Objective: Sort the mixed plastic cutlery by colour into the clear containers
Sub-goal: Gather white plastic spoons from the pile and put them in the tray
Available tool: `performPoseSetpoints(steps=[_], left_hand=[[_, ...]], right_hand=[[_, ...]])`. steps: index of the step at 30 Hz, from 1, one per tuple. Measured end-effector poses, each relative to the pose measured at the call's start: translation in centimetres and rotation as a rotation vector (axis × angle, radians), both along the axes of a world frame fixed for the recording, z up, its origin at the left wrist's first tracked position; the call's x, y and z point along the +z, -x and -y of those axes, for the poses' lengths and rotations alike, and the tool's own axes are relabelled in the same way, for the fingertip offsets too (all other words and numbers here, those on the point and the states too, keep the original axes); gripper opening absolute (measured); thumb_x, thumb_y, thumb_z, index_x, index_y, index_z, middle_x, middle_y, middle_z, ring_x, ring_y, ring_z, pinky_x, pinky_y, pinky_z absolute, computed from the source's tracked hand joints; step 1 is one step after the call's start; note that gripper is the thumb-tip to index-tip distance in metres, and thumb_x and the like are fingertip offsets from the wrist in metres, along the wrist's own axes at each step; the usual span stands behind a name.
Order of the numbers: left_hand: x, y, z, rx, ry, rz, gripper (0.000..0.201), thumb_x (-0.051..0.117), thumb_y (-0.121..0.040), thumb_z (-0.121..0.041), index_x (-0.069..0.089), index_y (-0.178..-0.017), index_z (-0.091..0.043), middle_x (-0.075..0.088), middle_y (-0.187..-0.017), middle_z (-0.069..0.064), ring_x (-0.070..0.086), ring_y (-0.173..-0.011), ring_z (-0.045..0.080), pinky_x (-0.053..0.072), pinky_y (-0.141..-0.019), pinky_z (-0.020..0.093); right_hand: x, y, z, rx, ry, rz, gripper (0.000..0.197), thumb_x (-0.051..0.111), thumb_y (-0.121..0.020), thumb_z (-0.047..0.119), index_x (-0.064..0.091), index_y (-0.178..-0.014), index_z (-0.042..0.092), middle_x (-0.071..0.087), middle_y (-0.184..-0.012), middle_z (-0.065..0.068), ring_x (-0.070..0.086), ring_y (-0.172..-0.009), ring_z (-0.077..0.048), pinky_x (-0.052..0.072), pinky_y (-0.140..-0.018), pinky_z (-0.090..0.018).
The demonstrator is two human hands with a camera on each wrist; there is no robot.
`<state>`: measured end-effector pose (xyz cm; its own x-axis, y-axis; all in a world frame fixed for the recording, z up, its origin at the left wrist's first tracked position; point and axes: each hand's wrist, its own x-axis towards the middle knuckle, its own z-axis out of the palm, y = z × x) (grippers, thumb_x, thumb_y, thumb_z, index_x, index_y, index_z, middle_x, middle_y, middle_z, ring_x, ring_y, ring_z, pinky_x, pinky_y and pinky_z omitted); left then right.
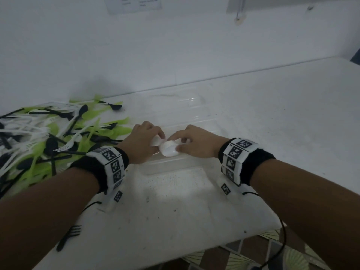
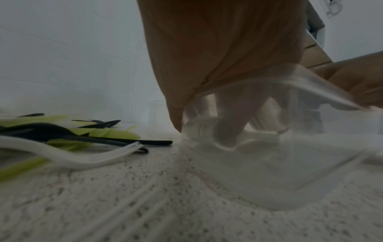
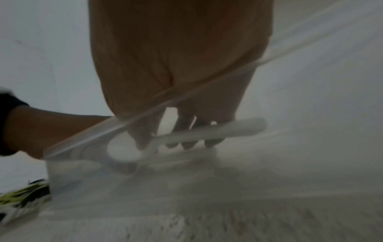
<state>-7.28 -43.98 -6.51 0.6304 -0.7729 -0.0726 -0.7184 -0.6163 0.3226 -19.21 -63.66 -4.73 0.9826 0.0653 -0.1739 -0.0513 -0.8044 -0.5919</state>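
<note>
Both hands meet over a clear container [image 1: 165,168] in the middle of the white table. My left hand [image 1: 158,138] pinches a white plastic piece [image 1: 155,142] at its fingertips. My right hand [image 1: 180,143] curls round a white spoon [image 1: 168,150] whose bowl points toward me. In the right wrist view the fingers [image 3: 186,129] hold the spoon's handle [image 3: 223,129] behind the container's clear wall [image 3: 93,172]. The left wrist view shows blurred fingers [image 2: 230,124] through the clear wall [image 2: 269,172]. A mixed pile of green, black and white cutlery [image 1: 48,133] lies to the left.
A lone black fork [image 1: 68,237] lies near the table's front edge, under my left forearm. A white fork [image 2: 93,157] sits at the pile's near edge beside the container. A white wall runs behind the table. Tiled floor [image 1: 253,254] shows past the front right edge.
</note>
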Motion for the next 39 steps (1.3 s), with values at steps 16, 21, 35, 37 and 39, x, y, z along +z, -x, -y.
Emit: performPoseSetpoints(steps=[16, 21, 35, 37, 39], left_hand=[[1.6, 0.4, 0.3, 0.095, 0.019, -0.208, 0.035, 0.069, -0.089, -0.032, 0.054, -0.12, -0.034, 0.038, -0.128, -0.008, 0.03, -0.125, 0.017, 0.028, -0.11, 0.036], [1.8, -0.1, -0.5, -0.047, -0.154, -0.135, 0.061, 0.082, -0.078, -0.043, 0.048, -0.127, -0.032, 0.031, -0.138, -0.005, 0.027, -0.125, 0.019, 0.028, -0.103, 0.032], [1.3, 0.2, -0.4, -0.048, -0.107, -0.093, 0.06, 0.08, -0.08, -0.037, 0.048, -0.131, -0.03, 0.032, -0.136, -0.003, 0.029, -0.125, 0.024, 0.032, -0.099, 0.033], [1.2, 0.1, -0.4, -0.041, -0.105, -0.095, 0.06, 0.08, -0.079, -0.035, 0.049, -0.13, -0.031, 0.032, -0.136, -0.003, 0.029, -0.124, 0.025, 0.032, -0.098, 0.033], [1.2, 0.1, -0.3, -0.039, -0.11, -0.093, 0.059, 0.08, -0.08, -0.033, 0.048, -0.129, -0.031, 0.032, -0.136, -0.003, 0.029, -0.124, 0.024, 0.032, -0.096, 0.033]], right_hand=[[1.4, -1.9, -3.5, -0.044, 0.328, 0.053, 0.019, 0.083, -0.077, 0.035, 0.072, -0.085, 0.022, 0.071, -0.088, 0.006, 0.065, -0.084, -0.015, 0.053, -0.075, -0.029], [1.0, -3.4, -5.1, -0.021, 0.336, 0.081, 0.025, 0.085, -0.076, 0.036, 0.067, -0.081, 0.019, 0.067, -0.081, 0.004, 0.062, -0.076, -0.016, 0.05, -0.068, -0.028], [1.0, -2.4, -1.7, 0.019, 0.166, 0.027, 0.013, 0.086, -0.075, 0.02, 0.075, -0.081, 0.025, 0.067, -0.079, 0.017, 0.066, -0.082, -0.005, 0.055, -0.083, -0.028], [1.0, -2.4, -2.0, 0.013, 0.181, 0.037, 0.012, 0.085, -0.076, 0.022, 0.075, -0.08, 0.024, 0.068, -0.078, 0.017, 0.066, -0.081, -0.006, 0.055, -0.083, -0.029], [1.0, -2.4, -2.1, 0.01, 0.19, 0.033, 0.011, 0.085, -0.077, 0.023, 0.076, -0.082, 0.023, 0.07, -0.08, 0.015, 0.066, -0.081, -0.006, 0.055, -0.084, -0.03]])
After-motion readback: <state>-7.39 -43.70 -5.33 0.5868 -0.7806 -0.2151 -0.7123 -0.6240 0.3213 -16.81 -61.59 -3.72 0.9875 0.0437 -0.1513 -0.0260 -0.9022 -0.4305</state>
